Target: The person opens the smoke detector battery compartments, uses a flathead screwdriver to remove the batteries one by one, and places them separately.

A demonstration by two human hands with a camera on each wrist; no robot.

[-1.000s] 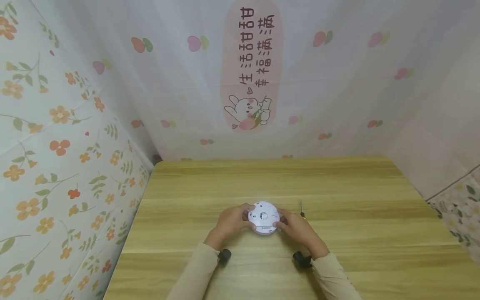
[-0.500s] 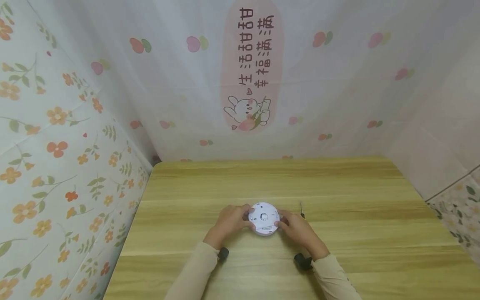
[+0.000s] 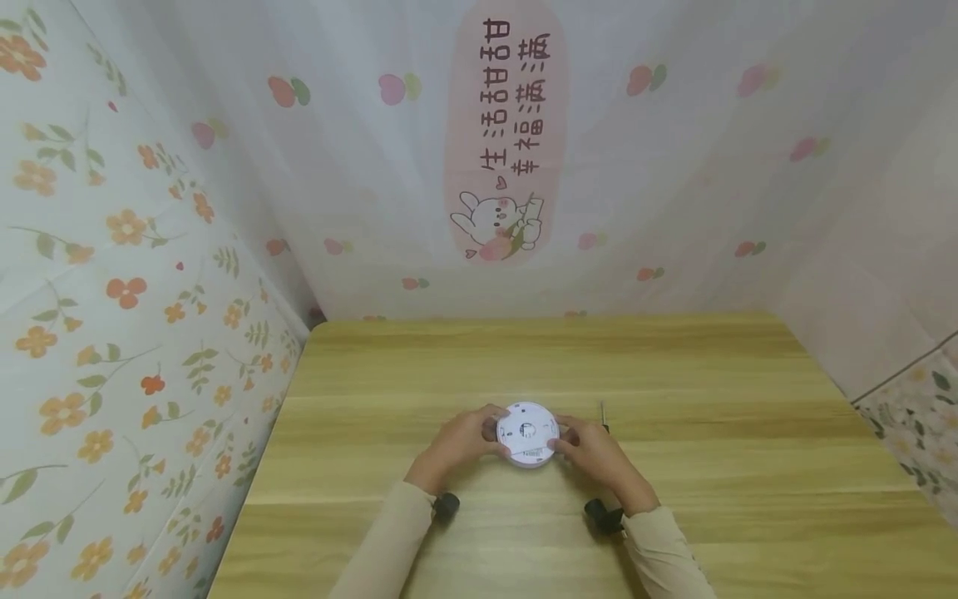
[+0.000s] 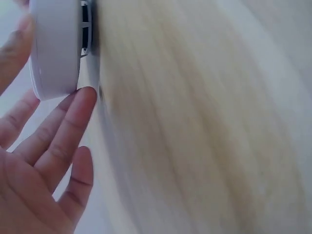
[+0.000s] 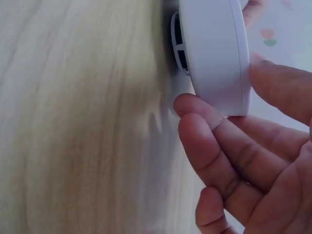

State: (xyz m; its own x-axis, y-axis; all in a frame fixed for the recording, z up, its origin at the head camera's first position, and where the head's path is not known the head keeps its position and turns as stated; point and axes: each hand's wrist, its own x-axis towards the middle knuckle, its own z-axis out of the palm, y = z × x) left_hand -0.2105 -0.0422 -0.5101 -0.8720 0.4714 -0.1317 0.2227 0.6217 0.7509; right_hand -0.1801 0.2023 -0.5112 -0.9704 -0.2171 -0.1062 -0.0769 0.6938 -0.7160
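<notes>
A white round smoke detector (image 3: 527, 434) is held between both hands over the middle of the table, its flat printed face up. The left hand (image 3: 471, 438) grips its left rim, thumb on the upper face and fingers against the side. On the opposite rim, the right hand (image 3: 591, 449) holds it the same way. Both wrist views show the smooth side wall of the smoke detector (image 4: 56, 48) and a dark slotted vent on its underside, facing the wood. In the right wrist view, the fingertips (image 5: 197, 139) support the lower edge.
A small screwdriver (image 3: 604, 416) lies just beyond the right hand, its handle mostly hidden. The wooden table (image 3: 374, 358) ends at a patterned curtain (image 3: 359, 191) behind, with a floral cloth (image 3: 150, 374) on the left. Black wrist cameras (image 3: 602, 516) hang under the sleeves.
The printed face of the smoke detector has turned slightly counterclockwise, its label line now tilted. Both hands keep their grip in nearly the same place.
</notes>
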